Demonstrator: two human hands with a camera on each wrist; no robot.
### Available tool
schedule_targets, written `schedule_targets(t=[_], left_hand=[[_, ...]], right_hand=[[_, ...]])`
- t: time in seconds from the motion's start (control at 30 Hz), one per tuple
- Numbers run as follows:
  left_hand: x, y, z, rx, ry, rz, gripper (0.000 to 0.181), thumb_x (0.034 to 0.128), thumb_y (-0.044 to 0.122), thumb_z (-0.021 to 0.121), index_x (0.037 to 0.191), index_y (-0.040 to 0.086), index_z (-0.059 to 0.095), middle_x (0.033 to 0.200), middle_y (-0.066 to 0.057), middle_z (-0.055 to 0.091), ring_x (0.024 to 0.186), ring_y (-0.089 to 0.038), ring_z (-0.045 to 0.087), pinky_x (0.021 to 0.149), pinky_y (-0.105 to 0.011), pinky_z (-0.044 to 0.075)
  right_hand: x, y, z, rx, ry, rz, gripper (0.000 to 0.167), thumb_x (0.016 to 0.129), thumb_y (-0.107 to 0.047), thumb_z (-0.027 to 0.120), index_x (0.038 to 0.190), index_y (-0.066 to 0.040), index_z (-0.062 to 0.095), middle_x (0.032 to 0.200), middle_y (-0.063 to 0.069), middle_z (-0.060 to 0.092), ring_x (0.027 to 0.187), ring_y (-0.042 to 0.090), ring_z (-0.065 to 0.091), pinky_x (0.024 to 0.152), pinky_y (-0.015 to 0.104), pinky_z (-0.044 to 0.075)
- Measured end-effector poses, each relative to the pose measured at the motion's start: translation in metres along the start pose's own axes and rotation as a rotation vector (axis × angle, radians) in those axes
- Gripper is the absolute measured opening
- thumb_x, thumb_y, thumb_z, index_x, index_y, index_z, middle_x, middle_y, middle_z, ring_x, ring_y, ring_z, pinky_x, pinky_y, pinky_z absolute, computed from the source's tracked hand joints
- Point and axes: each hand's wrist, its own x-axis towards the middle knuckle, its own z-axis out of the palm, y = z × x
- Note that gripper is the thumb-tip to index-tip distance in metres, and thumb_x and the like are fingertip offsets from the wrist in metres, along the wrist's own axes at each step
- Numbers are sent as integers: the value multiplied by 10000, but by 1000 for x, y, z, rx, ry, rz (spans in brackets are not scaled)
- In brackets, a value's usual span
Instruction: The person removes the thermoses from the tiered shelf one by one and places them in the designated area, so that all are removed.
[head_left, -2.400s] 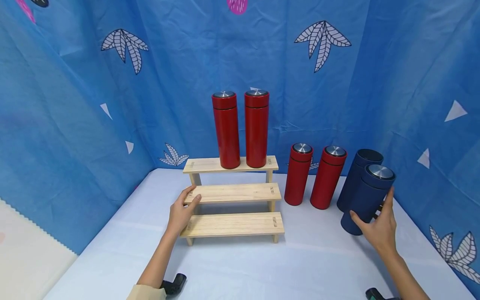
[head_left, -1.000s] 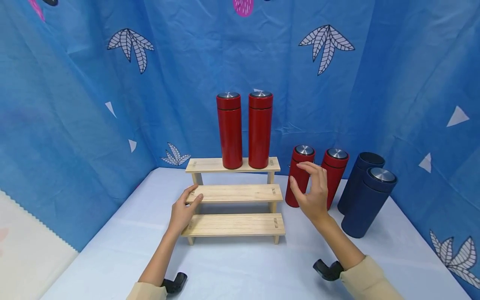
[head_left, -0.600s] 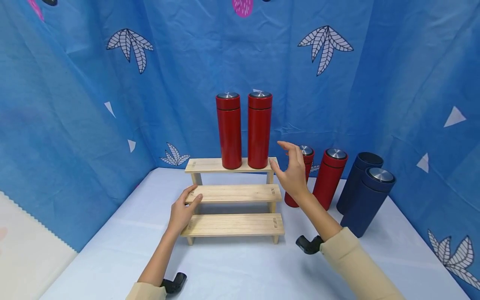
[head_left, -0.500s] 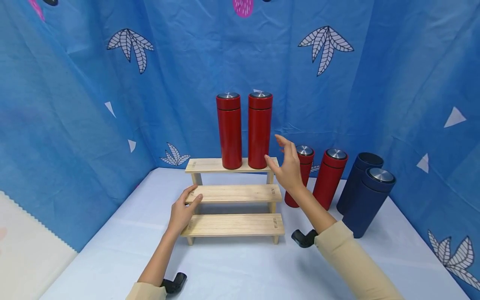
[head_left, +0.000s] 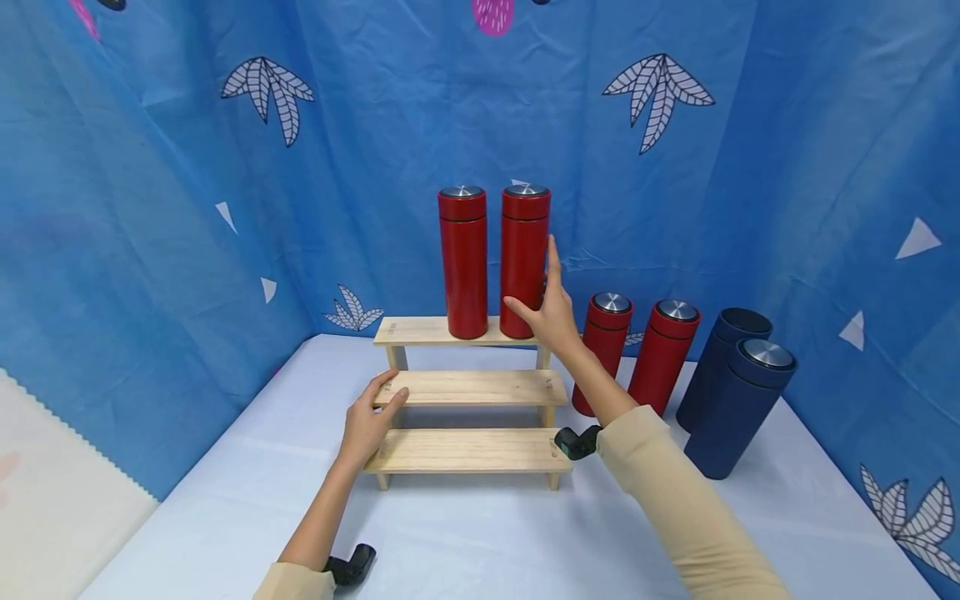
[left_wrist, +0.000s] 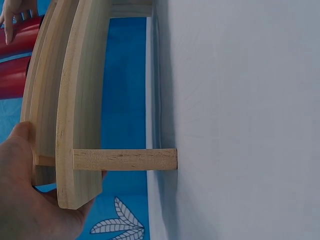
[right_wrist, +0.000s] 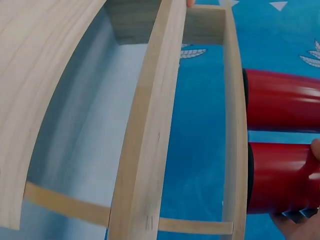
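Note:
A three-tier wooden display stand (head_left: 472, 387) stands on the white table. My left hand (head_left: 363, 425) holds the left end of its middle board, thumb on top; the other fingers are partly hidden behind it. On the top board two red thermos flasks stand upright side by side, a left one (head_left: 464, 267) and a right one (head_left: 523, 250). My right hand (head_left: 553, 317) is round the right flask, its thumb across the front and its fingers along the right side. In the right wrist view both flasks (right_wrist: 280, 175) meet the top board (right_wrist: 235, 125).
Two more red flasks (head_left: 604, 350) (head_left: 663, 358) stand on the table right of the stand. Farther right are two navy flasks, a front one (head_left: 738, 408) and a rear one (head_left: 708, 367) partly behind it. A blue patterned curtain (head_left: 375, 125) closes the back and sides.
My right hand has let go of the front navy flask and moved left and up to the right red flask on the top board, taking hold of it. My left hand has stayed on the stand.

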Motion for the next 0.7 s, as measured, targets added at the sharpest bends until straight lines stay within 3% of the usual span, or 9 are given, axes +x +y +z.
schedule_targets(t=[0.27, 0.5, 0.7], left_hand=[[0, 0, 0, 2, 0, -4, 611, 846, 555, 564, 1354, 233, 457, 1374, -137, 444, 1174, -371, 473, 900, -518, 409], [-1, 1, -1, 8, 2, -3, 606, 851, 547, 565, 1353, 225, 461, 1372, -138, 447, 1161, -385, 480, 897, -525, 407], [0, 2, -1, 1, 5, 0, 605, 852, 539, 569, 1352, 215, 464, 1370, -132, 451, 1159, -376, 483, 893, -518, 411]], right_hand=[[-15, -7, -5, -24, 85, -26, 1034, 767, -157, 761, 1476, -358, 36, 1230, 153, 488, 1114, 275, 499, 795, 452, 504], [-50, -63, -26, -43, 118, -71, 979, 747, -4, 739, 1481, -103, 98, 1219, 237, 488, 1091, 343, 514, 814, 499, 483], [-73, -72, -50, -36, 139, -106, 1016, 706, 45, 752, 1479, -84, 105, 1194, 237, 519, 1054, 334, 553, 810, 487, 487]])
